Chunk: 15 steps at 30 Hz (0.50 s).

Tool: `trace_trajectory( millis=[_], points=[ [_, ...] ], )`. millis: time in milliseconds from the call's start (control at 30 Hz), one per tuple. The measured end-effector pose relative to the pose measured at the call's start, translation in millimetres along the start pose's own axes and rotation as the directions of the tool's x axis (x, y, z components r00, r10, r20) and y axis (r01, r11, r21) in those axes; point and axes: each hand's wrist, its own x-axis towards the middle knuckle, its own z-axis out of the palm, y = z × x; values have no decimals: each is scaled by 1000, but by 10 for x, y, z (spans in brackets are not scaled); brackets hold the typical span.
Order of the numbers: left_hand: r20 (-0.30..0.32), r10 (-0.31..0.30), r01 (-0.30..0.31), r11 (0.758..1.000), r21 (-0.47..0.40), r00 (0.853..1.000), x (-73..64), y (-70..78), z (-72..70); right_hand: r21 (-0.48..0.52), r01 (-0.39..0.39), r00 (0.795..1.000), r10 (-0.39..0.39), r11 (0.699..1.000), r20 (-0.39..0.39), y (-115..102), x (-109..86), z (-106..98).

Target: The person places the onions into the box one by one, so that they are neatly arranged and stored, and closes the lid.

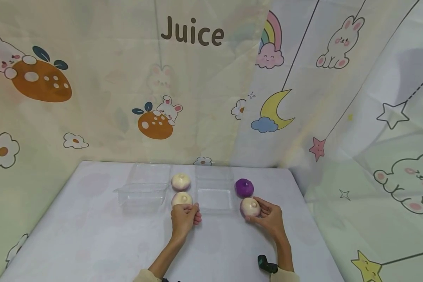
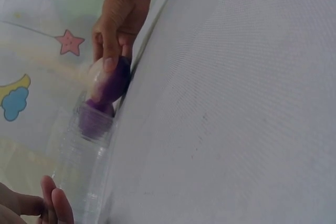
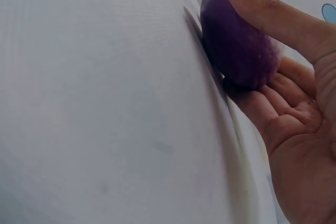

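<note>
My right hand (image 1: 269, 219) grips a round, turnip-like vegetable (image 1: 250, 207), white with a nub on top and purple underneath. In the right wrist view, the thumb lies over the purple side of this vegetable (image 3: 236, 40), with fingers beneath. Just behind it sits a purple round vegetable (image 1: 244, 188). My left hand (image 1: 183, 221) has loosely bent fingers and partly covers another white-and-purple vegetable (image 1: 181, 198); whether they touch is hidden. The left wrist view shows this hand's fingers (image 2: 62, 205) holding nothing visible. One more such vegetable (image 1: 181, 182) stands behind.
Two clear plastic boxes with raised lids stand toward the table's back: the left box (image 1: 142, 197) and the right box (image 1: 215, 199), with vegetables between them and to the right. A patterned cloth (image 1: 204, 78) hangs behind the white table (image 1: 91, 235).
</note>
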Motion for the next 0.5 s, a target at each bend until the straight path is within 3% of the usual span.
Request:
trace_trajectory(
  millis=[500],
  points=[
    [1, 9, -9, 1000, -16, 1000, 18, -9, 6, 11, -2, 1000, 2, 1000, -9, 13, 9, 0]
  ],
)
